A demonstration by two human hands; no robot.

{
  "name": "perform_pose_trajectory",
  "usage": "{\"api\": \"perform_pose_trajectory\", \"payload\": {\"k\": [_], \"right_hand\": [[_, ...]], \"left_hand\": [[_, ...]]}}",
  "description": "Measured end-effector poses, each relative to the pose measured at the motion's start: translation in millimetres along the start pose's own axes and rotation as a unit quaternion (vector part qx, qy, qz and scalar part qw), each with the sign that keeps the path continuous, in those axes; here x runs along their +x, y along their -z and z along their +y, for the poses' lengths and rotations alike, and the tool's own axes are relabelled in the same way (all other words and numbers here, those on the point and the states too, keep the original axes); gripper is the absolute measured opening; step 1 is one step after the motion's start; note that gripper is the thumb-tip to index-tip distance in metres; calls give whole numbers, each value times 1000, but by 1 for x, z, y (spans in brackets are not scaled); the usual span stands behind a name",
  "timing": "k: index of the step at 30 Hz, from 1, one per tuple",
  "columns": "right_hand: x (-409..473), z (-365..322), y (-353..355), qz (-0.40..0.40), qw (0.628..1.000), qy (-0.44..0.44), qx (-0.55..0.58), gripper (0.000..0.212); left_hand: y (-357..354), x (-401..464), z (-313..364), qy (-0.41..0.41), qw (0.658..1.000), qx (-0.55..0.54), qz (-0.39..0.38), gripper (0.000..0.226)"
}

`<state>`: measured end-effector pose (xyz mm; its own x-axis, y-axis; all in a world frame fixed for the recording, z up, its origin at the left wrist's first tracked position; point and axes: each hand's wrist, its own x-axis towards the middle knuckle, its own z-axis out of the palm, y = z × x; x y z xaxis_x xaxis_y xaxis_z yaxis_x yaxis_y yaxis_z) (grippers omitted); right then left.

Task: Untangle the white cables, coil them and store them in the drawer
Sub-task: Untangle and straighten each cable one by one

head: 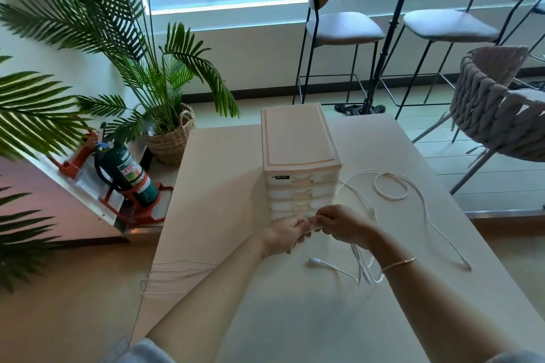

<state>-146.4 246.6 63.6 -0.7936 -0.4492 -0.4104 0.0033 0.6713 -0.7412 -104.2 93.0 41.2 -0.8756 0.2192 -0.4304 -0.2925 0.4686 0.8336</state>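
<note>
A small pale drawer unit (299, 156) with several shut drawers stands on the white table (224, 186). Just in front of its lowest drawers, my left hand (284, 234) and my right hand (343, 224) meet, and both pinch a stretch of white cable (315, 227) between their fingertips. More of the white cables hang below my right hand in a tangle (364, 268). One loose plug end (314, 262) lies on the table under my hands. A round loop (390, 186) lies to the right of the drawer unit, and another strand runs down to a plug (466, 264).
A potted palm in a woven basket (172, 141) and a green fire extinguisher (129, 177) stand on the floor left of the table. Bar stools (343, 28) and a woven chair (495, 106) are behind and to the right. The table's left edge is near my left forearm.
</note>
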Motion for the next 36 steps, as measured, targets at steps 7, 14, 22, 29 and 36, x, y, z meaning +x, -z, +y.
{"api": "perform_pose_trajectory", "payload": {"k": [7,14,22,29,36], "right_hand": [[-2,6,11,-124,989,-55,61,20],[1,20,13,-54,996,-26,70,26],[0,17,4,-96,991,-40,89,31],[1,13,1,-39,998,0,39,13],[-1,-9,-5,10,979,53,-195,9]], "left_hand": [[12,1,-1,-3,997,63,47,29],[16,-2,1,3,999,48,19,29],[21,6,1,35,992,101,69,30],[21,-2,5,9,990,137,41,30],[21,-5,7,3,986,163,31,15]]}}
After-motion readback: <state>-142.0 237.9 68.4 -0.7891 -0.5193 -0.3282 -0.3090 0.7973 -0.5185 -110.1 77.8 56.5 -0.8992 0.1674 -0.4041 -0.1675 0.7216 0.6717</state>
